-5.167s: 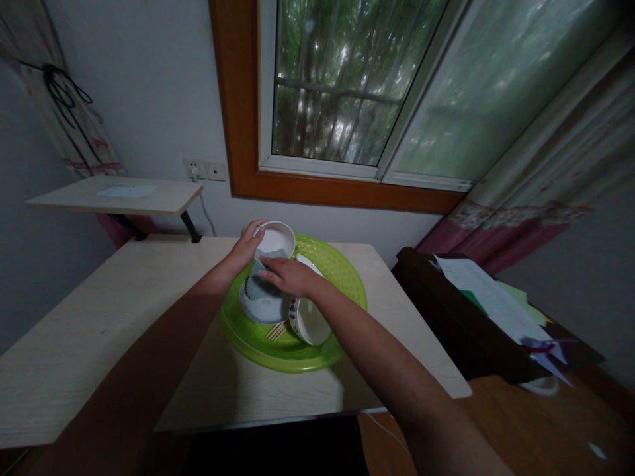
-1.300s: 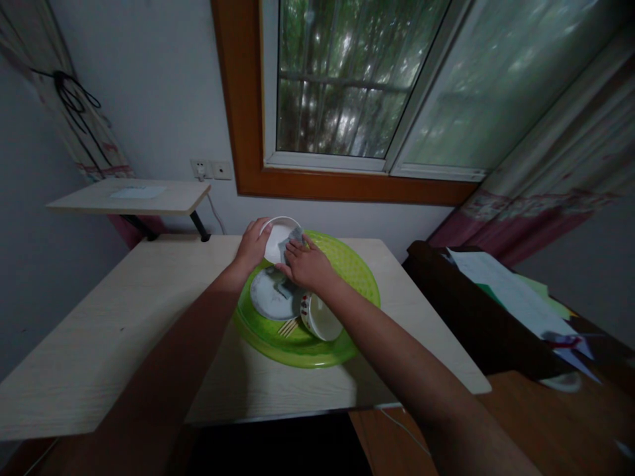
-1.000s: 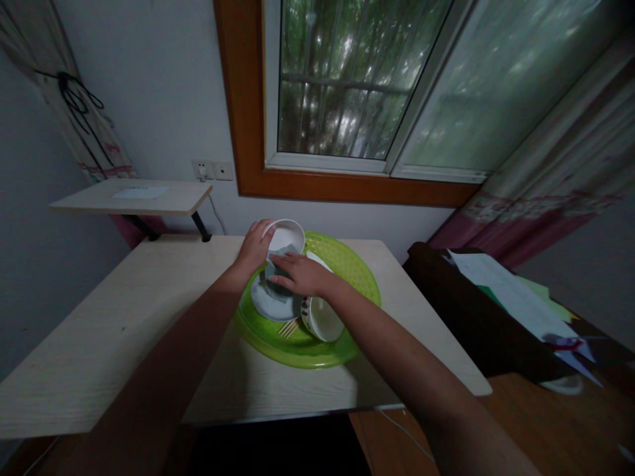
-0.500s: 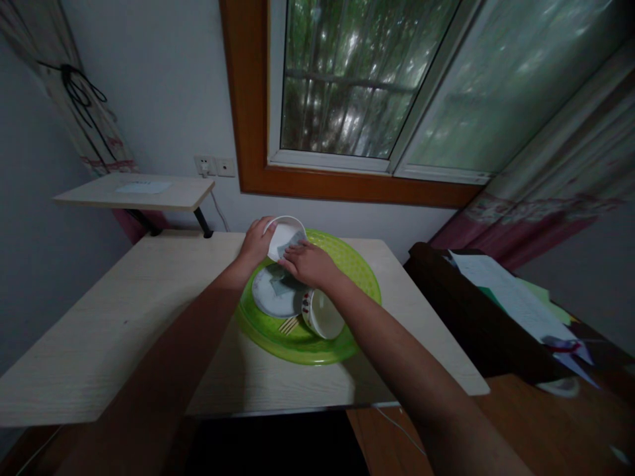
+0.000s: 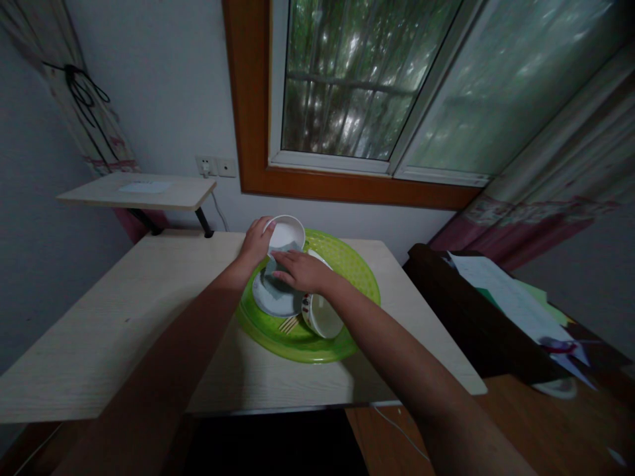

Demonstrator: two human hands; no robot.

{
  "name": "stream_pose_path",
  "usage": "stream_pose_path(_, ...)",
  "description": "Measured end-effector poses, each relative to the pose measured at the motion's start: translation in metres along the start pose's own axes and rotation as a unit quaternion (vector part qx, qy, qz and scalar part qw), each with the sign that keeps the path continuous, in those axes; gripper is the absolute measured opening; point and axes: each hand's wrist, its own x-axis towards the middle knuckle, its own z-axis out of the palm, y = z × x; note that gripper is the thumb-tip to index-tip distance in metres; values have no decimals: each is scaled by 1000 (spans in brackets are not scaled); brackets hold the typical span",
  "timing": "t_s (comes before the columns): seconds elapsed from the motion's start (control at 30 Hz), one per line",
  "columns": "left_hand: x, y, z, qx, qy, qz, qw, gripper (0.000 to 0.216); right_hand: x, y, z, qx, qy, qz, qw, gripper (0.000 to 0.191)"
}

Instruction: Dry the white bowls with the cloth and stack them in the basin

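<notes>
My left hand [image 5: 256, 241] grips a small white bowl [image 5: 287, 233] by its rim and holds it tilted over the far left of a round green plastic basin [image 5: 347, 264]. My right hand [image 5: 302, 272] presses a grey-blue cloth [image 5: 274, 291] against the lower edge of that bowl. The cloth hangs down over a white plate in the basin. A second white bowl with a patterned outside [image 5: 322, 315] lies on its side just under my right wrist. Pale chopsticks [image 5: 288, 324] poke out beside it.
The basin sits on a light wooden table [image 5: 124, 311] under a window. A small raised shelf [image 5: 133, 192] stands at the back left by a wall socket [image 5: 215, 165]. A dark cabinet with papers [image 5: 496, 297] is at the right.
My right hand with the cloth has slid from inside the bowl down to its lower edge, repeating the rubbing strokes seen earlier. The left hand keeps holding the bowl tilted.
</notes>
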Motion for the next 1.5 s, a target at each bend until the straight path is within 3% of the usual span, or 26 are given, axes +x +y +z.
stream_pose_path(1.13,0,1,1,51,-4,6,999,44,2,3,2,46,9,7,999,59)
stream_pose_path(1.5,1,-1,1,42,2,9,999,43,2,5,2,-34,18,18,999,58)
